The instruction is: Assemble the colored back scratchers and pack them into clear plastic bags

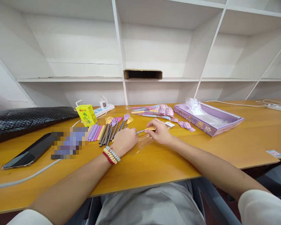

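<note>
My left hand (125,139), closed, holds one end of a back scratcher with a metal rod (140,132) and a yellow claw-shaped head. With thumb and fingers my right hand (160,132) pinches the yellow head. A clear plastic bag (140,145) lies under and between both hands. Left of my left hand, loose scratcher rods (107,132) with yellow, purple and pink claw heads lie side by side. Beside them are several purple, pink and yellow handles (96,132). Behind my hands is a pile of bagged scratchers with pink cards (162,110).
A purple box (210,129) holding clear bags stands at right, near small pink cards (186,125). At left are a yellow drink carton (86,115), a phone (29,151), a white cable (37,173) and a power strip (107,108). White shelves rise behind, with a cardboard box (142,74).
</note>
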The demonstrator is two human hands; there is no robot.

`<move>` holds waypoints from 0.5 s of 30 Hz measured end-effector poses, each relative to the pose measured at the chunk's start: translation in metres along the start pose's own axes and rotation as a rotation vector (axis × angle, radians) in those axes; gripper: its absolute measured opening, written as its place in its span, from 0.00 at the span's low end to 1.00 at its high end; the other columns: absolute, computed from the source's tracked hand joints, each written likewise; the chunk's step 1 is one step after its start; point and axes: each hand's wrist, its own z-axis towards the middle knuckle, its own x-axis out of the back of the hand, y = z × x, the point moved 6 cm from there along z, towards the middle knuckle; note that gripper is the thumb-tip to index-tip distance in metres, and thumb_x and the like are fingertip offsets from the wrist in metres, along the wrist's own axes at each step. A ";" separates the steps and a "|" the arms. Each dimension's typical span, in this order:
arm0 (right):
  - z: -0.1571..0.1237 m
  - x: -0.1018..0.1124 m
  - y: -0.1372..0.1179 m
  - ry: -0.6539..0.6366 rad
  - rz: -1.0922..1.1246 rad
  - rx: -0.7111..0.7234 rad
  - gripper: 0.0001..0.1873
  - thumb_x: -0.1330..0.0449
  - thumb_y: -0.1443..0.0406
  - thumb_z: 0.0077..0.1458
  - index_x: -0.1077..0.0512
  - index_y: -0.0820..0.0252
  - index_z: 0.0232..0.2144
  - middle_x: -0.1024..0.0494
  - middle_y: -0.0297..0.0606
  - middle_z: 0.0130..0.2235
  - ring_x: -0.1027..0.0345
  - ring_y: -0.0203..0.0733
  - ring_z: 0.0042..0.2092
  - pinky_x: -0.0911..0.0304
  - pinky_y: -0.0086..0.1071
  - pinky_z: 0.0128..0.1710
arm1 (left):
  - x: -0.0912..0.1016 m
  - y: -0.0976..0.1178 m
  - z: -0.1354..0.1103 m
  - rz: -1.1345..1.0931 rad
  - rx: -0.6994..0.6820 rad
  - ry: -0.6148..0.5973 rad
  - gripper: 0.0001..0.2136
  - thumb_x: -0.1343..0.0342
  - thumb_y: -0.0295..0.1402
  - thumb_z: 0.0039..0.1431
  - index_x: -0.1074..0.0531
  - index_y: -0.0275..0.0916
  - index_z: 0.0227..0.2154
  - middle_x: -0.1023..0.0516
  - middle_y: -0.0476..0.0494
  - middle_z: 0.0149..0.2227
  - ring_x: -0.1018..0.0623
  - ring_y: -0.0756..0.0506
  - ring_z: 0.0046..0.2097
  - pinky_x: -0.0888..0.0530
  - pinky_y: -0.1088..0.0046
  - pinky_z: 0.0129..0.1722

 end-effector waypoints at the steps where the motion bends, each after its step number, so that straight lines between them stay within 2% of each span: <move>1: 0.000 0.000 0.000 0.008 -0.005 -0.002 0.07 0.41 0.59 0.49 0.33 0.54 0.30 0.31 0.37 0.32 0.35 0.42 0.34 0.36 0.37 0.32 | 0.000 0.000 0.001 0.003 -0.006 0.006 0.16 0.59 0.38 0.58 0.27 0.37 0.32 0.25 0.34 0.27 0.23 0.39 0.32 0.32 0.65 0.30; 5: 0.003 0.003 0.010 0.015 -0.004 -0.011 0.08 0.41 0.58 0.50 0.32 0.55 0.31 0.29 0.38 0.33 0.34 0.42 0.36 0.36 0.37 0.35 | 0.002 0.001 0.005 -0.052 -0.080 0.082 0.15 0.58 0.41 0.59 0.30 0.37 0.37 0.24 0.38 0.30 0.24 0.40 0.34 0.32 0.66 0.33; 7: 0.005 0.007 0.021 0.036 0.016 -0.047 0.12 0.40 0.57 0.48 0.32 0.56 0.33 0.28 0.38 0.34 0.33 0.42 0.38 0.36 0.37 0.37 | 0.004 0.003 0.006 -0.124 -0.154 0.124 0.13 0.58 0.39 0.59 0.31 0.38 0.37 0.24 0.40 0.32 0.24 0.41 0.36 0.32 0.68 0.34; 11: 0.006 0.021 0.048 0.189 0.141 -0.240 0.32 0.36 0.54 0.41 0.39 0.56 0.48 0.28 0.39 0.41 0.32 0.37 0.31 0.34 0.34 0.31 | 0.006 0.003 0.007 -0.254 -0.232 0.165 0.12 0.60 0.36 0.62 0.32 0.39 0.38 0.24 0.41 0.38 0.25 0.44 0.40 0.33 0.69 0.38; 12: 0.007 0.022 0.052 0.212 0.179 -0.301 0.34 0.36 0.53 0.41 0.40 0.56 0.49 0.28 0.39 0.42 0.32 0.36 0.30 0.35 0.32 0.28 | 0.007 0.003 0.007 -0.281 -0.229 0.168 0.13 0.60 0.36 0.62 0.32 0.39 0.38 0.24 0.41 0.38 0.25 0.44 0.40 0.33 0.69 0.38; 13: 0.009 0.020 0.054 0.202 0.219 -0.362 0.32 0.37 0.52 0.42 0.38 0.57 0.47 0.27 0.40 0.41 0.33 0.36 0.28 0.35 0.31 0.25 | 0.008 0.002 0.008 -0.308 -0.223 0.172 0.13 0.61 0.37 0.63 0.32 0.40 0.38 0.24 0.41 0.38 0.25 0.44 0.39 0.33 0.70 0.38; 15: 0.014 0.009 0.052 0.074 0.325 -0.474 0.25 0.40 0.50 0.45 0.33 0.60 0.39 0.26 0.40 0.37 0.32 0.37 0.28 0.36 0.29 0.22 | 0.011 0.003 0.010 -0.359 -0.224 0.174 0.14 0.62 0.38 0.63 0.33 0.39 0.37 0.25 0.41 0.36 0.25 0.44 0.38 0.33 0.70 0.36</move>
